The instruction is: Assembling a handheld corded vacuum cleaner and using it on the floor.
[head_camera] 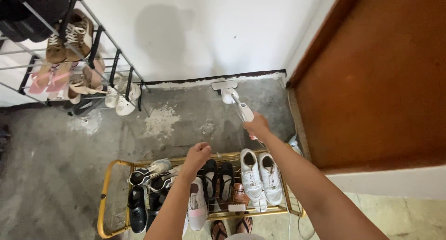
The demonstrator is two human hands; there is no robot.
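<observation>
Two hands: both reach forward over a low gold shoe rack (106,193) that stands on the concrete floor (55,161).
Right hand (257,126): closed around the handle of a white stick vacuum (241,107), arm stretched well out ahead.
Vacuum axis: its long line runs from the grip away toward the wall (200,31), slanting a little to the left; the flat floor head (224,85) lies at the far end, touching the foot of the wall just left of the brown door (376,77).
Left hand (197,155): curled into a loose fist above the back rail of the gold rack; whether it grips the rail or only hovers over it I cannot tell.
Nearer hand: the right one holds the vacuum; the left is apart from it, lower and to the left.
Rack contents: white sneakers (260,177) sit under the right forearm, black flat shoes (218,177) beside them, dark sneakers (144,189) at the left end.
Far left: a tall black metal shoe rack (95,45) carries pink sandals (49,79) and tan shoes, well apart from both hands.
Cable: a thin white cord (291,221) trails down by the rack's right end.
</observation>
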